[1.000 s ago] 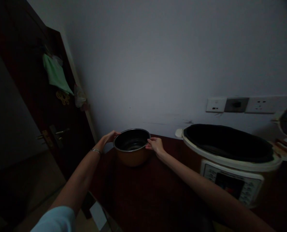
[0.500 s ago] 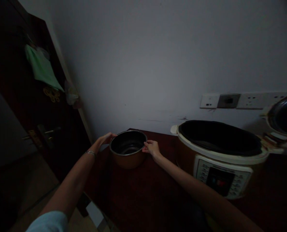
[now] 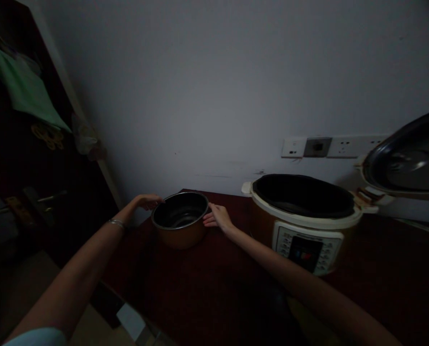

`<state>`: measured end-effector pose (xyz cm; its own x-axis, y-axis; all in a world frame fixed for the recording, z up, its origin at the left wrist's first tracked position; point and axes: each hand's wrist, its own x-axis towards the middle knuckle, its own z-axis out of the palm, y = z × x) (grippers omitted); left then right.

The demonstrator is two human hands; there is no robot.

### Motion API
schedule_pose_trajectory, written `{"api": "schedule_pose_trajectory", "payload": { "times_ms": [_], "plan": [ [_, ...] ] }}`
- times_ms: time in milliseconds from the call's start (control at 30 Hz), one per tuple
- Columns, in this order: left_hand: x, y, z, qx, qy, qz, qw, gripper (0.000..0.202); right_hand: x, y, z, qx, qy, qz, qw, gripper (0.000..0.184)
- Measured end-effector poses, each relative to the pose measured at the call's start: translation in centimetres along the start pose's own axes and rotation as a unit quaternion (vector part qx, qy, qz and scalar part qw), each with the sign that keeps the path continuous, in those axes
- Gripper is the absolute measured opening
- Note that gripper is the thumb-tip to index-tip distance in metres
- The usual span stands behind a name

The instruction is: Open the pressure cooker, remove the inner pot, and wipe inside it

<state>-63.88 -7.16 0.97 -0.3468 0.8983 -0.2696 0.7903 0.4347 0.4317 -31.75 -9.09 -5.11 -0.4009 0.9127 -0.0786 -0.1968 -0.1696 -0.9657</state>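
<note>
1 pot (image 3: 180,236) sits on the dark table (image 3: 207,283), left of the cooker (image 3: 304,221) and apart from it; the pot is upright, its round mouth facing up and its central axis close to vertical, with no longer side to show a heading. At the pot's side away from the cooker, the left hand (image 3: 148,202) has its fingers bent at the rim, though I cannot tell whether they grip. At the side nearer the cooker, the right hand (image 3: 219,218) is loosely open, fingers straight along the pot's outer wall. Between pot and cooker, the right forearm (image 3: 272,269) slants across, hiding a lower part of the cooker's front. The cooker's 1 lid (image 3: 412,158) stands raised at its right. Behind the cooker, at least 3 wall plates (image 3: 317,147) line the wall (image 3: 200,86), 1 of them grey. Far left of the cooker are 1 door (image 3: 73,192) and 1 green cloth (image 3: 30,89).
</note>
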Motion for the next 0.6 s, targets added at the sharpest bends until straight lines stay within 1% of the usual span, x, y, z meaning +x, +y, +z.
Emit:
{"api": "schedule_pose_trajectory", "payload": {
  "times_ms": [67,133,167,233,267,333,367,433,500,533,600],
  "plan": [
    [0.1,0.9,-0.8,0.046,-0.031,-0.028,0.998,0.032,-1.6,-0.4,-0.9,-0.056,-0.022,-0.011,0.998,0.028],
    [0.1,2.3,-1.8,0.073,-0.014,-0.026,0.997,0.035,-3.7,-0.8,-2.2,-0.145,-0.061,-0.051,0.986,0.027],
    [0.0,3.1,-2.3,0.083,0.005,-0.019,0.996,0.035,-5.0,-1.0,-3.0,-0.201,-0.088,-0.079,0.972,0.028],
    [-0.4,5.4,-3.2,0.1,0.058,0.006,0.993,0.034,-7.9,-1.6,-4.8,-0.312,-0.135,-0.14,0.93,0.027],
    [-0.8,6.7,-3.6,0.103,0.086,0.03,0.99,0.035,-9.4,-2.0,-5.7,-0.366,-0.147,-0.164,0.904,0.025],
    [-1.9,9.9,-4.0,0.088,0.127,0.081,0.985,0.037,-12.5,-2.9,-7.7,-0.468,-0.148,-0.196,0.849,0.023],
    [-2.6,11.7,-4.0,0.071,0.14,0.124,0.98,0.038,-13.9,-3.3,-8.7,-0.512,-0.145,-0.208,0.821,0.022],
    [-4.3,15.5,-3.6,0.057,0.163,0.173,0.97,0.039,-16.4,-3.9,-10.6,-0.582,-0.147,-0.224,0.768,0.022],
    [-6.0,19.2,-2.5,0.057,0.192,0.216,0.955,0.038,-18.5,-4.1,-12.3,-0.628,-0.158,-0.223,0.729,0.022],
    [-6.9,20.9,-1.7,0.057,0.215,0.24,0.945,0.036,-19.4,-4.0,-13.0,-0.645,-0.164,-0.211,0.716,0.022],
    [-8.3,23.8,0.1,0.061,0.27,0.291,0.916,0.032,-20.9,-3.4,-14.5,-0.669,-0.167,-0.17,0.704,0.022]
  ]
}}
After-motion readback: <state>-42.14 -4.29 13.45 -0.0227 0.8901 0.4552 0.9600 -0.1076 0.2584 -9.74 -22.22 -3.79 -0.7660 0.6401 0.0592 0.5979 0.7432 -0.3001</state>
